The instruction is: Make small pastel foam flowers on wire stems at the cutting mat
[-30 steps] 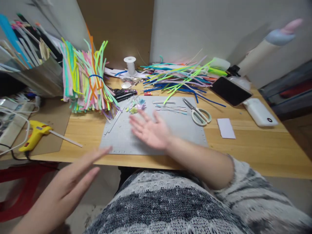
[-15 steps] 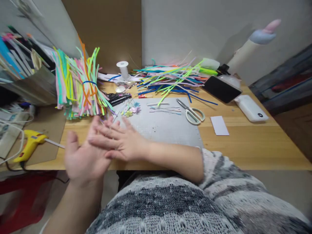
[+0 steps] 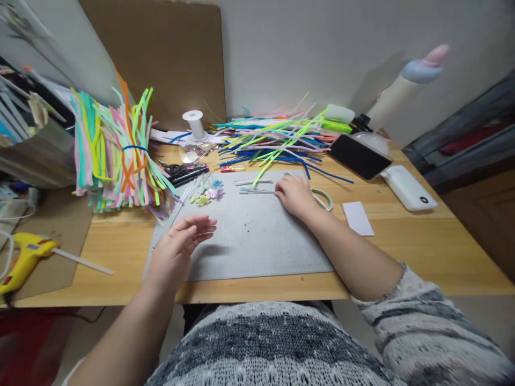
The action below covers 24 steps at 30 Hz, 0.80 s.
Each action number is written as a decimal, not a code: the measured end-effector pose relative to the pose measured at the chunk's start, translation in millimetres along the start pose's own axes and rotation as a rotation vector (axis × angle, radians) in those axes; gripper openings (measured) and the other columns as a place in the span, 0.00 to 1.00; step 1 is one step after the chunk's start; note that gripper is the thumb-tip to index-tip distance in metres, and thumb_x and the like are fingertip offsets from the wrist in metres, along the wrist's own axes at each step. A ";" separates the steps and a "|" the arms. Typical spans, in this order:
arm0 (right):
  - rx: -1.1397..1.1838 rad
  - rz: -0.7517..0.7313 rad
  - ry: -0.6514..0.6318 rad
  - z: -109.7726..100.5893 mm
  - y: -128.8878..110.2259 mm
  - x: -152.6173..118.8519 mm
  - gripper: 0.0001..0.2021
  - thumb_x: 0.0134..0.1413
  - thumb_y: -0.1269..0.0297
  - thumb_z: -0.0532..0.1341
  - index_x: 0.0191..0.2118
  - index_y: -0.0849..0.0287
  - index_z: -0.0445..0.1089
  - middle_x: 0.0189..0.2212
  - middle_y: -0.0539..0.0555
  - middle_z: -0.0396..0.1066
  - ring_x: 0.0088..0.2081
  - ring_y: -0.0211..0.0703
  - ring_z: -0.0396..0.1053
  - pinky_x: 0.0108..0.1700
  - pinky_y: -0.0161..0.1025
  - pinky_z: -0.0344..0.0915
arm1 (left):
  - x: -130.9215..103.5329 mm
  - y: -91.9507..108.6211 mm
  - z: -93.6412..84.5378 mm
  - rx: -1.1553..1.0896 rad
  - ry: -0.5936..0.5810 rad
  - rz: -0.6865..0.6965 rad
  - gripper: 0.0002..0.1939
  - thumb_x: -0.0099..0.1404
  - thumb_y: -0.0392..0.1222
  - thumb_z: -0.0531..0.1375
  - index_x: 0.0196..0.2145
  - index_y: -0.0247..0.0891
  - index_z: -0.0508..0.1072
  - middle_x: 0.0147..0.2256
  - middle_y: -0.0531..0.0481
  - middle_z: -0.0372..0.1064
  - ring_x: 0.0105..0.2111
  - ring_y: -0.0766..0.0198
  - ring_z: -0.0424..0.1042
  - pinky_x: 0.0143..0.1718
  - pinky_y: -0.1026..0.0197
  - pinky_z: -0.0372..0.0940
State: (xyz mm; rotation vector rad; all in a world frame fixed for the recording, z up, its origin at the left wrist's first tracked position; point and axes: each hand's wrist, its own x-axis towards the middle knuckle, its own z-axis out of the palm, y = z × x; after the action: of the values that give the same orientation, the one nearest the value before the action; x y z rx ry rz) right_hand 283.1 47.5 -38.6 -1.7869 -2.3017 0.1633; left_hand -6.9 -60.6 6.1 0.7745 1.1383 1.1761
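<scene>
Left hand (image 3: pixel 177 244) and right hand (image 3: pixel 293 195) have come apart since half a second ago. Left's half open with nothing in it, over the mat (image 3: pixel 249 254), bare room just right of it. Right's fingers are bunched at the thin stems (image 3: pixel 255 191) mid-frame, can't tell if gripping. Holder (image 3: pixel 44 167), upper left, is stuffed with sticks (image 3: pixel 20 115); fuzzy stems (image 3: pixel 277 136) crowd the desk's far edge, upper centre.

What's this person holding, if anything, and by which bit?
The left hand holds nothing. The right hand is at the right end of the thin sticks, but whether its grip is closed on them cannot be told.
</scene>
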 end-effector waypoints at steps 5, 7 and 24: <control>0.044 -0.039 -0.058 1.8 -17.2 -11.2 0.06 0.58 0.69 0.57 0.35 0.60 0.71 0.39 0.59 0.73 0.44 0.52 0.65 0.43 0.46 0.52 | 18.9 2.0 7.6 0.135 0.036 0.032 0.07 0.53 0.38 0.63 0.31 0.35 0.77 0.32 0.45 0.75 0.35 0.61 0.73 0.35 0.64 0.66; 0.080 -0.132 -0.112 0.9 -28.9 -22.5 0.05 0.57 0.69 0.58 0.34 0.59 0.71 0.37 0.57 0.73 0.42 0.50 0.65 0.42 0.45 0.52 | 32.3 5.4 13.9 0.280 0.038 0.096 0.06 0.54 0.38 0.63 0.31 0.36 0.76 0.31 0.47 0.74 0.34 0.63 0.72 0.34 0.65 0.64; 0.225 -0.060 0.137 1.5 -3.4 -19.2 0.08 0.59 0.65 0.56 0.41 0.58 0.71 0.43 0.57 0.73 0.48 0.52 0.66 0.48 0.47 0.53 | 161.6 -11.3 86.6 1.643 -0.280 0.541 0.10 0.61 0.35 0.55 0.36 0.36 0.76 0.39 0.43 0.74 0.40 0.56 0.71 0.41 0.58 0.64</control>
State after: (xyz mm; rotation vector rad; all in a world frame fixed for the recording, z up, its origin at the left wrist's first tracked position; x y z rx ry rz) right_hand 284.0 28.1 -41.3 -1.5675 -2.1438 0.2697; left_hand 77.4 100.0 -22.8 2.4951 1.5703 0.2258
